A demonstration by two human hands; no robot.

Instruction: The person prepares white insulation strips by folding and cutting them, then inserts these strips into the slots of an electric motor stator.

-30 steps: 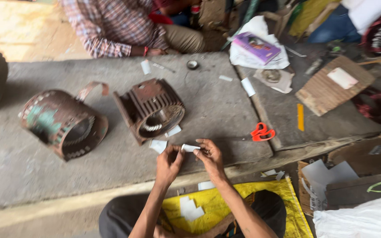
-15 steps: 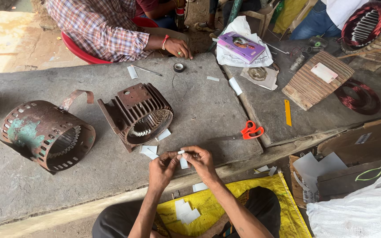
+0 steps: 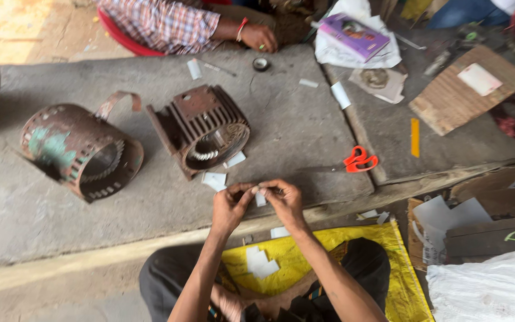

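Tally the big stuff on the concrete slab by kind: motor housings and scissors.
Rusty motor housings: 2, one round drum and one finned body.
Orange-handled scissors: 1.
Total: 3.
Both the left hand and right hand pinch a small white paper strip.

— Entry check: how many motor housings on the slab?
— Two: one rusty round housing [image 3: 81,152], one finned housing [image 3: 202,128].
— Scissors?
— One pair, orange-handled scissors [image 3: 360,160].
— Boxes?
— One purple box [image 3: 353,34].
— Hands?
— Three: left hand [image 3: 230,207], right hand [image 3: 282,201], and one hand of another person [image 3: 258,37].
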